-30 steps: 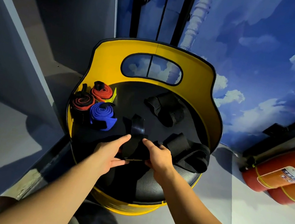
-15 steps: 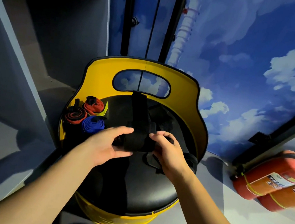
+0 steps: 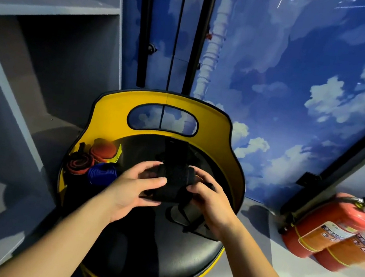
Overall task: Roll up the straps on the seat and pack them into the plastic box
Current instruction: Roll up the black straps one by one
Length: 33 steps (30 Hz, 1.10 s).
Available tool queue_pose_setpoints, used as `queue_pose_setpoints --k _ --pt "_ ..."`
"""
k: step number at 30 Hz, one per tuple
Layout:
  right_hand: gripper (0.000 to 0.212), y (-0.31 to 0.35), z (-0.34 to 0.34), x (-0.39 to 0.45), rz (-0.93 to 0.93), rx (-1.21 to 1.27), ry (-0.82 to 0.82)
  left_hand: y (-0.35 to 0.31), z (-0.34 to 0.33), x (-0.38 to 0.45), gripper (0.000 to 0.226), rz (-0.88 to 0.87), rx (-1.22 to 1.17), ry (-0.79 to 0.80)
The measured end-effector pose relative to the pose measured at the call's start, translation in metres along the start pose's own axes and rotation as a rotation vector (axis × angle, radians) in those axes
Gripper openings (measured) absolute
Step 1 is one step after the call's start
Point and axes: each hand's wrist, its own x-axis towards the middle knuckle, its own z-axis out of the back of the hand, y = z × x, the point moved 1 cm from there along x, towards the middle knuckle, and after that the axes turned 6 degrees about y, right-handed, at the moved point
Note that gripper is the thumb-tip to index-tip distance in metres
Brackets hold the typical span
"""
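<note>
Three rolled straps [image 3: 96,162] sit on the seat [image 3: 163,251]; both hands' fingers [image 3: 155,180] clamp a half-rolled black strap [image 3: 175,183]; no plastic box visible.

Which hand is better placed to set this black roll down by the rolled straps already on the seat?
Left, probably: the left hand holds the black strap on the side where the blue roll lies.

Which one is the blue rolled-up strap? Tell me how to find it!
Look at the round black padded seat with the tall yellow backrest. At its left edge sit three rolled straps in a cluster. The blue rolled strap is the nearest to the person's left hand; its two neighbours are red and black.
</note>
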Motion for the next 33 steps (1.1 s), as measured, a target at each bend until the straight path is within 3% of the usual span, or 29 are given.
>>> queue_pose_setpoints --k 10,14,21,25,28,33 --pt "0.048 -0.012 0.007 0.019 -0.038 -0.006 -0.009 0.003 0.003 0.020 0.060 0.042 0.044 -0.016" --pt "0.039 -0.004 0.007 0.025 -0.024 -0.072 -0.062 0.004 0.003 0.026 0.048 0.040 0.063 -0.048" --pt "0.017 0.004 0.005 0.035 0.300 -0.582 -0.153 0.018 0.001 0.025 0.044 0.089 0.141 -0.055" --pt "0.015 0.008 0.000 0.035 0.409 -0.643 -0.213 0.017 -0.002 0.025 0.041 0.084 0.121 -0.064" --pt "0.012 0.008 0.001 0.035 0.477 -0.726 -0.182 0.014 -0.004 0.025 0.040 0.065 0.110 -0.095" --pt "0.020 0.006 0.004 0.032 0.723 -1.165 -0.057 0.003 0.002 0.028 0.034 0.003 0.057 -0.188"
